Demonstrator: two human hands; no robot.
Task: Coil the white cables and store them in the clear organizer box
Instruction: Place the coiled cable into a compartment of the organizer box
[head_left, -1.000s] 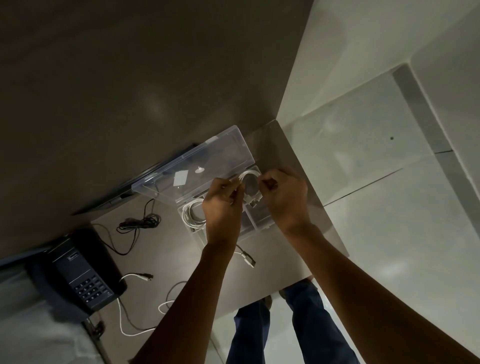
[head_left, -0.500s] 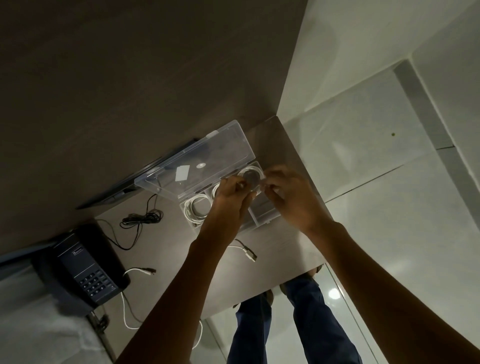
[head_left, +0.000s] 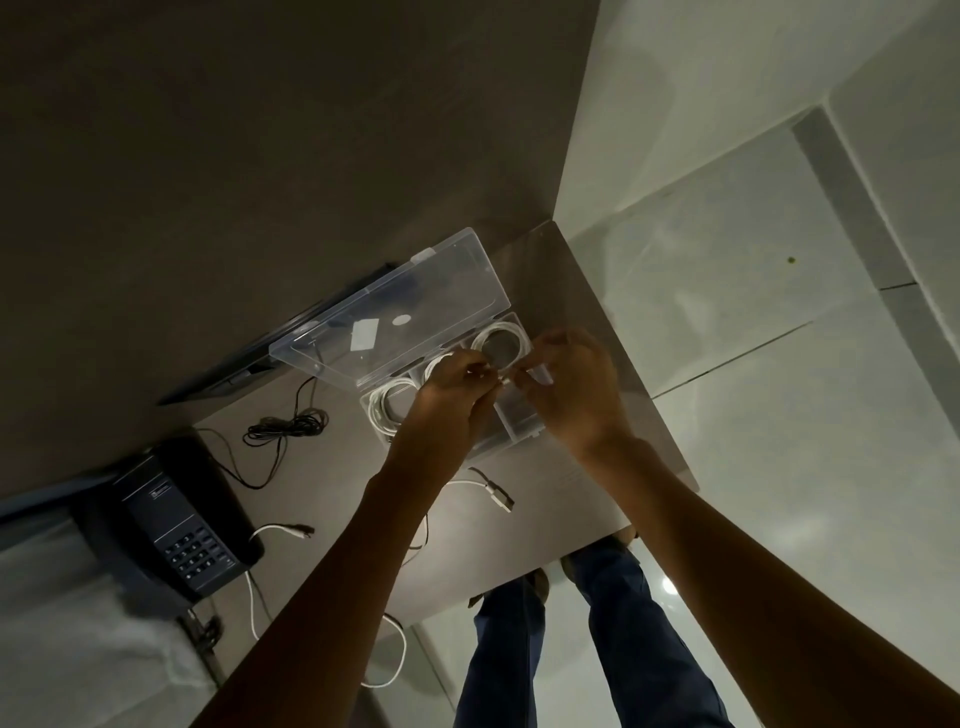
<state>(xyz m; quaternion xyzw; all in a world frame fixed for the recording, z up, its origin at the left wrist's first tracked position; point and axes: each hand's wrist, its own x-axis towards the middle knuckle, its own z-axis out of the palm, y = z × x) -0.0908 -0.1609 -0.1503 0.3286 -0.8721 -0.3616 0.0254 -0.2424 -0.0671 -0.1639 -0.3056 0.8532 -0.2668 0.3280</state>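
In the head view, the left hand (head_left: 447, 395) and right hand (head_left: 571, 384) met over the clear organizer box (head_left: 519, 431) near the desk's (head_left: 571, 291) far right corner, fingertips pinched narrowly on a white cable's end. The step appeared to be tucking that cable in; next, seating it would call for pressing it flat. Coiled cables (head_left: 501, 340) filled three compartments; one loose white cable (head_left: 488, 486) lay toward the near edge.

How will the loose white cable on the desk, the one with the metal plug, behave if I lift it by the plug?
The loose white cable will probably hang limp: it lies in soft curves on the desk. It looks thin, so likely light. Its metal plug may swing. The far end passes under the left arm, so it could snag.
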